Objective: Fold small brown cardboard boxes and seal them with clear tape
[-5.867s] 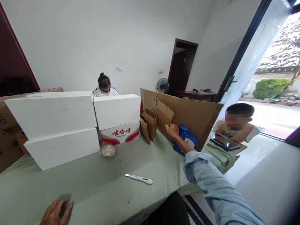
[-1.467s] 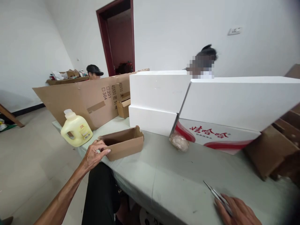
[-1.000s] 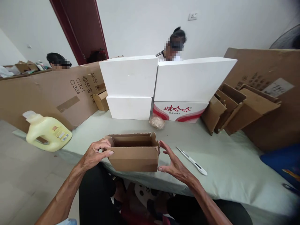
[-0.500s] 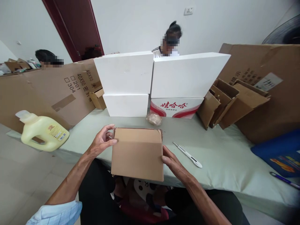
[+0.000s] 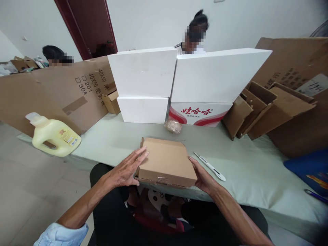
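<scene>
A flat brown cardboard box [image 5: 167, 159] is held between my two hands at the table's front edge, its broad face up and its near side showing a strip of tape. My left hand [image 5: 129, 168] grips the left side, fingers over the top and thumb low at the near corner. On the right side, my right hand [image 5: 203, 174] holds the box, with its thumb along the edge and the other fingers partly hidden. A white craft knife [image 5: 210, 166] lies on the table just right of the box. Beyond it sits a crumpled ball of clear tape [image 5: 173, 126].
White boxes [image 5: 142, 111] and a red-printed carton [image 5: 201, 114] form a wall behind. Folded cardboard pieces [image 5: 263, 111] lean at right, near a blue container [image 5: 310, 167] and a pen [image 5: 316, 195]. A yellow detergent jug [image 5: 57, 136] stands left. Two people sit beyond the partitions.
The box has tipped from showing its upright face to lying flatter, its near side now visible. My left hand has moved down along its left side. The camera view has shifted slightly.
</scene>
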The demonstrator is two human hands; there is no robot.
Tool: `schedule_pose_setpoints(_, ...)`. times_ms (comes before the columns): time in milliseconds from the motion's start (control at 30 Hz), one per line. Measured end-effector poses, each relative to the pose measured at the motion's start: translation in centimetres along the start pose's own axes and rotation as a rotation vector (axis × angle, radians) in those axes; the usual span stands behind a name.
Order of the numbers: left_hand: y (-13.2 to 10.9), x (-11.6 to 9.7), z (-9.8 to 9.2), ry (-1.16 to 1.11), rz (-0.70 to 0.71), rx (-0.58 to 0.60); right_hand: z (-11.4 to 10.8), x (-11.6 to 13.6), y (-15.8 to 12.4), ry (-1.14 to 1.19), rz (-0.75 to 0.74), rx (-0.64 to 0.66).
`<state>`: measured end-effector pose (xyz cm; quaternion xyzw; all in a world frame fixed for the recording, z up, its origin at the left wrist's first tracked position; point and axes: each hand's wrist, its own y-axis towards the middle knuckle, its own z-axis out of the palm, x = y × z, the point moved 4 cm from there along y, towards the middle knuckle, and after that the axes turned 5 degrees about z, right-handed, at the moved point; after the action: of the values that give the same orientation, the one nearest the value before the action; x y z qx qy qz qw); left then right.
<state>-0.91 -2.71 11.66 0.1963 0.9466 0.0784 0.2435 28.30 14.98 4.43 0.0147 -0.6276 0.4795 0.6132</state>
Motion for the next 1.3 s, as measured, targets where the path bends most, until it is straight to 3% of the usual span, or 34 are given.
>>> schedule_pose_setpoints(267, 1.0, 0.5, -0.3, -0.007, -0.063, -0.109, 0.8, 1.9, -1.7, -0.014, -0.019, 0.110)
schedule_pose_setpoints(367, 1.1, 0.4, -0.9, -0.064, -0.091, -0.142, 0.7, 2.4, -2.0, -0.045, -0.021, 0.097)
schedule_pose_setpoints(533, 1.3, -1.0, -2.0, -0.073, 0.013, -0.117, 0.4, 2.9, -2.5, -0.054, 0.003, 0.022)
schedule_pose_setpoints(633, 1.4, -1.8, -2.7, -0.038, 0.037, -0.166, -0.1, 3.3, -2.3, -0.119, -0.007, 0.006)
schedule_pose_setpoints(700, 1.4, -1.8, -3.0, -0.040, 0.021, -0.217, -1.5, 3.4, -1.9, -0.293, -0.090, -0.072)
schedule_pose_setpoints(733, 1.3, -1.6, -2.9, -0.054, 0.003, -0.235, -2.7, 3.5, -1.7, -0.431, -0.167, -0.172)
schedule_pose_setpoints(867, 0.5, -0.2, -1.8, -0.175, -0.085, -0.322, -8.1, 2.7, -1.8, -1.126, -0.487, -0.749)
schedule_pose_setpoints(967, -0.1, 0.7, -1.1, -0.264, -0.115, -0.419, -10.7, 0.3, -1.6, -1.437, -0.465, -0.861)
schedule_pose_setpoints(1133, 0.1, 1.0, -0.8, -0.340, -0.137, -0.472, -12.2, -0.9, -1.8, -1.402, -0.399, -0.884)
schedule_pose_setpoints(1233, 0.4, 0.8, -0.9, -0.356, -0.143, -0.486, -11.9, 1.1, -2.9, -1.127, -0.384, -0.900)
schedule_pose_setpoints(1300, 0.5, 0.6, -1.0, -0.358, -0.126, -0.486, -10.7, 3.2, -4.3, -0.938, -0.481, -0.904)
